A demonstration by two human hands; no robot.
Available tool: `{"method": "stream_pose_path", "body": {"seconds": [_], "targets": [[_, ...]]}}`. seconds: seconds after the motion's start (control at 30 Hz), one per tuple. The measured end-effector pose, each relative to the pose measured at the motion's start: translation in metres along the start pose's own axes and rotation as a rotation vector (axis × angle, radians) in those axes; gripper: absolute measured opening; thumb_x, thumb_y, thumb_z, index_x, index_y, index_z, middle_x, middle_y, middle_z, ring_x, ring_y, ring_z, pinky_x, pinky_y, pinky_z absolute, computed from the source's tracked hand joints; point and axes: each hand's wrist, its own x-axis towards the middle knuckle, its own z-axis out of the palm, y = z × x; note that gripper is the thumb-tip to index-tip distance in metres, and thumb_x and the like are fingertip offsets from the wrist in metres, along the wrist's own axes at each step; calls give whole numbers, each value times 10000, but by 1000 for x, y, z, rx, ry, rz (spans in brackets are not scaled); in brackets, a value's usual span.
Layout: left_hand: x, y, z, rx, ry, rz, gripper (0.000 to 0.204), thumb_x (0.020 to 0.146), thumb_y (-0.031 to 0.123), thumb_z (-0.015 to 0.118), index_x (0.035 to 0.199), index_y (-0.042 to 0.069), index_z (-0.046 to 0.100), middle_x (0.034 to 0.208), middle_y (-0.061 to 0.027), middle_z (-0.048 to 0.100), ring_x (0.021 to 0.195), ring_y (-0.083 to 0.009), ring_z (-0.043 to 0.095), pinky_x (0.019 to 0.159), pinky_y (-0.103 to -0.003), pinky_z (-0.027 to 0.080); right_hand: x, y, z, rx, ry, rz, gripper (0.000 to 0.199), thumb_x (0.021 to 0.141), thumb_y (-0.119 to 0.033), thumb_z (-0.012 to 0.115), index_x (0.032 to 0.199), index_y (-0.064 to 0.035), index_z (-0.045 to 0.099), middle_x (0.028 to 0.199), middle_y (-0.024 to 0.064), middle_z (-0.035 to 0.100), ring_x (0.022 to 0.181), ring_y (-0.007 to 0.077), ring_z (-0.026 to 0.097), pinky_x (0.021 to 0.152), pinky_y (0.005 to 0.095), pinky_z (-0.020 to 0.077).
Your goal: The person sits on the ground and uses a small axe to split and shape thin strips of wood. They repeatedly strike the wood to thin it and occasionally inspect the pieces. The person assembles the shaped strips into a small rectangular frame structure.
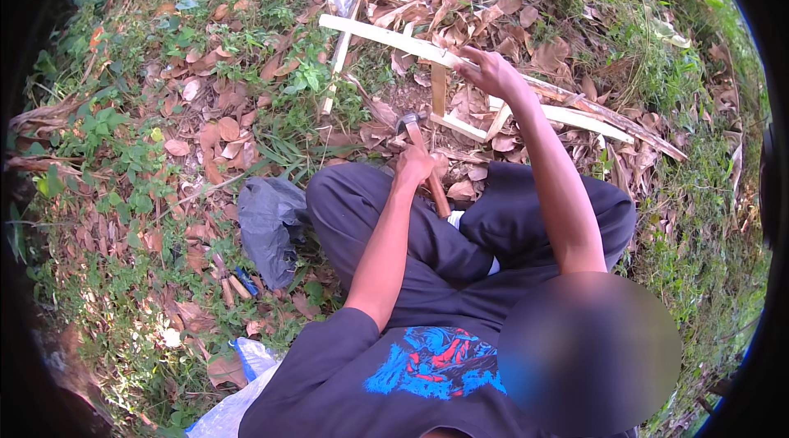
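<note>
1. Two hands working over leaf-strewn ground, both belonging to a person in a dark shirt and dark trousers, seated cross-legged.
2. Left hand (413, 165) closing in a fist around a hammer (421, 160), gripping its wooden handle partway up, with the metal head poking out just above the knuckles and the handle's end sloping down toward the trousers (427, 232).
3. Right hand (491, 72) reaching out well beyond the left, fingers curling over a long pale slat (394, 38) and pressing it down; thumb side hidden, so cannot tell how tight the hold is.
4. Slat running from far left of the right hand, under its palm, and on to the right toward more pale strips (588, 122).
5. Short upright piece (439, 89) standing between the two hands, just below the slat.
6. Thin stick (339, 60) crossing under the slat, left of both hands.
7. Dark plastic bag (269, 224) lying left of the left forearm, beside the knee.
8. Dry brown leaves (215, 130) and grass spreading around everything.
</note>
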Motion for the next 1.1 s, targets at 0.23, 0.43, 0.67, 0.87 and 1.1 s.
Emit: {"method": "stream_pose_path", "body": {"seconds": [0.23,0.43,0.67,0.87,1.1], "targets": [[-9,-12,-10,-1203,-61,-100,122,920,75,521,879,-40,525,775,-73,573,549,-175,564,596,-306,618,1,-7,-4,38,-88,49,580,939,-540,568,1359,-141,541,859,160,733,751,303,715,769,434,549],[-108,21,-66,-710,172,332,212,993,147,473,1164,30,426,719,-39,517,444,-72,437,370,-238,391,-2,-11,-7,84,-157,94,510,946,-504,555,1276,-119,607,836,161,732,868,315,715,755,430,557],[-131,72,-123,-71,414,580,274,1058,269,445,1181,39,533,634,13,499,465,-47,459,393,-234,375,-4,-10,-1,-53,-148,34,478,954,-497,539,1110,-63,668,983,239,694,902,391,686,802,494,541],[-127,110,-123,59,437,741,310,1055,289,446,1158,12,539,621,2,509,475,-72,485,439,-266,394,9,9,15,-269,-195,-99,433,970,-446,523,1087,-50,653,1081,259,648,964,381,673,828,489,546],[-118,117,-125,-52,385,639,318,1063,325,437,1141,40,554,616,28,484,448,-41,462,370,-213,352,10,11,23,-273,-122,-160,480,976,-465,503,1057,-14,646,1043,254,659,946,390,671,820,489,544]]}}
